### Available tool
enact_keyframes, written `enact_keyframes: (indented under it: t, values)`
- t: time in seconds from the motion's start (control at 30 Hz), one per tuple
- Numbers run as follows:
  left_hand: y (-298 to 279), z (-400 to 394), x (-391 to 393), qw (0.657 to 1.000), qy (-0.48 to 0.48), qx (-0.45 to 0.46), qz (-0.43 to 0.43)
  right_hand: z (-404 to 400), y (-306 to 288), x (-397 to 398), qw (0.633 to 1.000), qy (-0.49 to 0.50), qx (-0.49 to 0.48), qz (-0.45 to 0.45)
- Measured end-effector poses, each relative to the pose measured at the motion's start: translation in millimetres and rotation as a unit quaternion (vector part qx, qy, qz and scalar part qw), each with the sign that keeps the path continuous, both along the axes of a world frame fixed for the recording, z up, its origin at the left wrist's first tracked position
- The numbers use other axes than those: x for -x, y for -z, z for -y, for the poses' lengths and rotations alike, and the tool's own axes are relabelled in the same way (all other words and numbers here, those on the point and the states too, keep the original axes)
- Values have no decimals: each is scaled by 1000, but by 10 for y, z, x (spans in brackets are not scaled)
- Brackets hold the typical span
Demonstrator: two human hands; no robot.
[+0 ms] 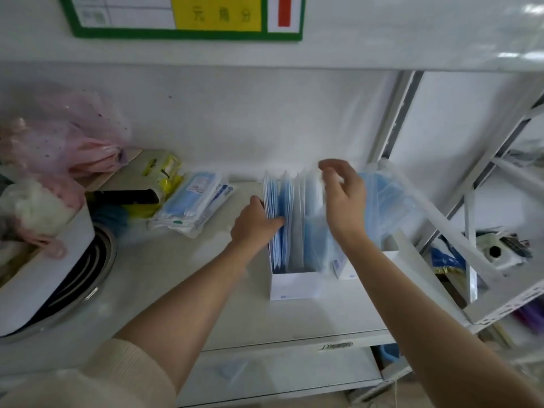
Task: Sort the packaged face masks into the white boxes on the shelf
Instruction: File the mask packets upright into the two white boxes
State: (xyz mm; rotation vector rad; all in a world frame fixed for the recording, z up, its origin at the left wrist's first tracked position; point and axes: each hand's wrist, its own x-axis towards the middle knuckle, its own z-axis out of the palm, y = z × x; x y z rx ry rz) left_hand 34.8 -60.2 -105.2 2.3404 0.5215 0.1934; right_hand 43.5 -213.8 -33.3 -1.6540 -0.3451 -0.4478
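Two bare hands are working at a white shelf [182,278] under a wall chart with a green border [182,16]. The left hand [254,223] is resting against the left side of an open white box [293,285], its fingers curling onto the upright stack of packaged face masks [281,219] standing in the box's left half; thumb and fingers are pressing the blue-and-white packets together. The right hand [343,198] is hovering above the same box, fingers loosely bent and slightly spread; it seems to be pinching the top edge of a clear packet, though motion blur is making the contact hard to confirm. Translucent packets are filling the box's right half beneath that hand. A second white box [346,270] is standing just right of the first, largely hidden behind the right forearm, with pale blue masks [385,207] in clear wrap rising from it. To the left, a loose pile of mask packets [194,207] is lying flat on the shelf, well apart from the boxes. Further left are sitting a yellow-labelled package [164,172], pink plastic bags [59,142] and a white appliance with a metal rim [53,287]. A cream sleeve [97,378] is showing at the lower left.
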Motion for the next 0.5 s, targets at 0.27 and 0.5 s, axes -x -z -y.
enact_keyframes:
  t: [0.27,0.5]
  values:
    - [2,-68,-35,997,19,76,26,-451,64,4,917,-81,356,-161]
    - [51,-120,37,987,5,150,49,-445,396,-7,892,-118,359,-248]
